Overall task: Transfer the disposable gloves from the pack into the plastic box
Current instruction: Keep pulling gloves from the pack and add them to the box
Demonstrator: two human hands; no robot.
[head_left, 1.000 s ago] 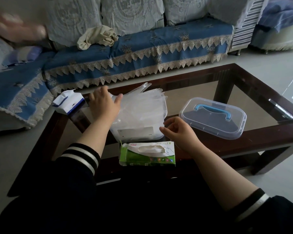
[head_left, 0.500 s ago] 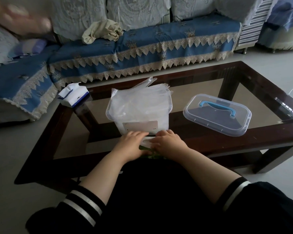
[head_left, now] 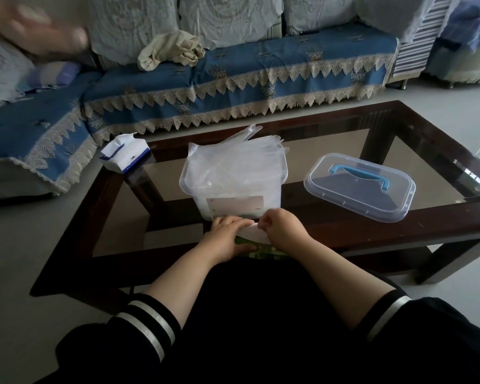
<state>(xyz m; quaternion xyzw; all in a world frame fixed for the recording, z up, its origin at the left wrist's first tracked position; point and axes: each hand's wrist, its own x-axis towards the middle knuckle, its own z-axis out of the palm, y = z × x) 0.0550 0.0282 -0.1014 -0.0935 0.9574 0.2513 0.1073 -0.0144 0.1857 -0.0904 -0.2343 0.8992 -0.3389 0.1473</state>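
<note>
Right hand point(head_left: 281, 228) pinches glove point(head_left: 254, 234) (over pack point(head_left: 256, 252)).

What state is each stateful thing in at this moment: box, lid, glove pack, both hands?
plastic box: open, heaped with gloves above its rim.
lid: off, lying flat on the table right of the box.
glove pack: mostly hidden under the hands.
left hand: resting flat on the pack.
right hand: pinching a white sheet at the pack's top.

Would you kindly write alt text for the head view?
Both hands work at a green glove pack at the table's near edge: left hand presses it, right hand pinches a glove. Behind stands a clear plastic box full of gloves, its lid beside it.
</note>
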